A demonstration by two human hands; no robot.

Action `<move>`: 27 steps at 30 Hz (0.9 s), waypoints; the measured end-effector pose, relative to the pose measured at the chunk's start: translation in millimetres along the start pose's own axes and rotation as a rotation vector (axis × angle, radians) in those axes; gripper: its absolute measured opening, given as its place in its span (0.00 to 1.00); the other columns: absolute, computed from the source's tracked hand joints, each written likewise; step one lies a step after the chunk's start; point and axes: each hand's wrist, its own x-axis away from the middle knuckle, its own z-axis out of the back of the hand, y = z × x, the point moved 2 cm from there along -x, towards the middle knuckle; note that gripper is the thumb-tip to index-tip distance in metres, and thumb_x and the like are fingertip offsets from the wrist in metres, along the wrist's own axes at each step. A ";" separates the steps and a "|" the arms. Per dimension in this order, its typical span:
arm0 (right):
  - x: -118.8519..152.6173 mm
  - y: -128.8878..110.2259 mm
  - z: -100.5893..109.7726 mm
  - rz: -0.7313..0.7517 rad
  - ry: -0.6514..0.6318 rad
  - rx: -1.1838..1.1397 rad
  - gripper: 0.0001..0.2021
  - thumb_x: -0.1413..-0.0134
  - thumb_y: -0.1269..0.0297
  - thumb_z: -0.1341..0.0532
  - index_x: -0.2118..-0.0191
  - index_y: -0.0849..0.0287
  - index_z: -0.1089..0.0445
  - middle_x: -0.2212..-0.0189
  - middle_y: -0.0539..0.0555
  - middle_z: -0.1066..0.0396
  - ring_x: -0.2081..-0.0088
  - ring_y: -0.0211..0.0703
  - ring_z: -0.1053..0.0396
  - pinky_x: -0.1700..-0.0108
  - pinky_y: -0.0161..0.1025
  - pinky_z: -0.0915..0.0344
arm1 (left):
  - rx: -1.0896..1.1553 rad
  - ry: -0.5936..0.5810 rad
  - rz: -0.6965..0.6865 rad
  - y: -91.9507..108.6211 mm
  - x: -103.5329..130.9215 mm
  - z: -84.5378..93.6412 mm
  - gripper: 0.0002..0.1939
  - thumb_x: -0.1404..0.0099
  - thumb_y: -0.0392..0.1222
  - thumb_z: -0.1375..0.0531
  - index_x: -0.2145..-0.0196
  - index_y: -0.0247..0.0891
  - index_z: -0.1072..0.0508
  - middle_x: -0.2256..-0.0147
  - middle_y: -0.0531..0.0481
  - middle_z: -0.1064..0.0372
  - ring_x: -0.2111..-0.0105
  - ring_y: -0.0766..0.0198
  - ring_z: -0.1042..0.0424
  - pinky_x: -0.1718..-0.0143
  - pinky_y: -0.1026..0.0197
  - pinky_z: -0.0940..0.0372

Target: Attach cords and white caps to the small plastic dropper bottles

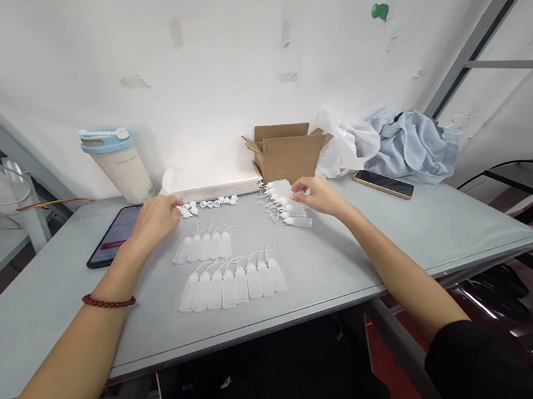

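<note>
My left hand [159, 218] is closed, its fingertips drawn together at the left end of a row of small white caps [210, 204]. Whatever it may pinch is hidden by the fingers. At the pile of white squeeze bottles [297, 221] on the right, my right hand [317, 195] has its thumb and fingers closed on one small bottle. Between my forearms lie two rows of translucent squeeze bottles with thin, whisker-like tips: a short back row [203, 247] and a longer front row [230, 286], side by side with tips pointing away from me.
An open cardboard box [290, 157] stands against the wall beside a white stack [213, 179]. A blue-lidded cup [123, 171] and a large phone [114, 240] are at left. Rightward lie a plastic bag [346, 145], blue cloth [412, 144] and another phone [384, 183].
</note>
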 end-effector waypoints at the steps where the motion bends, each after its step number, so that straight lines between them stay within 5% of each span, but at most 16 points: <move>1: 0.3 -0.4 0.5 0.010 0.004 -0.002 0.05 0.49 0.67 0.38 0.66 0.62 0.29 0.64 0.57 0.24 0.62 0.46 0.30 0.60 0.40 0.38 | -0.022 -0.008 -0.010 -0.8 -0.5 -1.5 0.19 0.42 0.34 0.48 0.57 0.27 0.23 0.57 0.37 0.24 0.55 0.45 0.29 0.50 0.48 0.39; 10: 9.0 -21.0 7.0 0.100 0.076 -0.085 0.04 0.49 0.68 0.41 0.72 0.61 0.31 0.70 0.55 0.26 0.67 0.42 0.32 0.64 0.38 0.39 | -0.126 -0.044 -0.206 0.4 -8.5 -25.3 0.20 0.41 0.37 0.51 0.59 0.34 0.22 0.54 0.38 0.25 0.51 0.47 0.29 0.47 0.51 0.39; 13: 17.1 -32.9 6.9 0.080 -0.134 -0.244 0.05 0.51 0.67 0.41 0.74 0.61 0.32 0.77 0.50 0.30 0.74 0.36 0.36 0.71 0.34 0.41 | -0.172 -0.058 -0.218 -1.5 -8.9 -27.3 0.22 0.43 0.39 0.51 0.57 0.34 0.23 0.54 0.39 0.25 0.52 0.49 0.30 0.47 0.53 0.38; 18: 35.3 -53.0 -3.4 0.130 -0.826 -0.340 0.12 0.49 0.62 0.40 0.79 0.61 0.34 0.83 0.48 0.33 0.79 0.33 0.38 0.75 0.32 0.43 | -0.181 -0.084 -0.166 -5.8 -8.3 -24.9 0.23 0.46 0.39 0.49 0.56 0.31 0.24 0.57 0.37 0.25 0.56 0.49 0.27 0.53 0.54 0.36; 20: 41.9 -60.4 -9.9 0.141 -0.998 -0.350 0.15 0.48 0.59 0.41 0.81 0.62 0.35 0.84 0.49 0.33 0.80 0.33 0.36 0.74 0.33 0.40 | -0.181 -0.097 -0.156 -6.1 -8.0 -24.1 0.22 0.47 0.39 0.49 0.58 0.31 0.24 0.59 0.37 0.25 0.57 0.49 0.27 0.54 0.55 0.35; 23: 49.7 -69.6 -21.3 0.122 -1.128 -0.316 0.17 0.46 0.59 0.42 0.81 0.62 0.34 0.85 0.49 0.32 0.82 0.32 0.36 0.74 0.32 0.39 | -0.212 -0.124 -0.138 -4.7 -7.5 -22.3 0.20 0.49 0.38 0.49 0.63 0.33 0.23 0.60 0.37 0.24 0.58 0.48 0.26 0.55 0.56 0.35; 27: 54.2 -75.2 -32.3 0.136 -1.134 -0.232 0.17 0.46 0.60 0.42 0.82 0.62 0.34 0.86 0.47 0.33 0.84 0.29 0.38 0.73 0.31 0.41 | -0.235 -0.194 -0.070 -2.4 -5.8 -17.4 0.18 0.52 0.37 0.48 0.66 0.35 0.22 0.62 0.39 0.23 0.60 0.48 0.25 0.59 0.57 0.35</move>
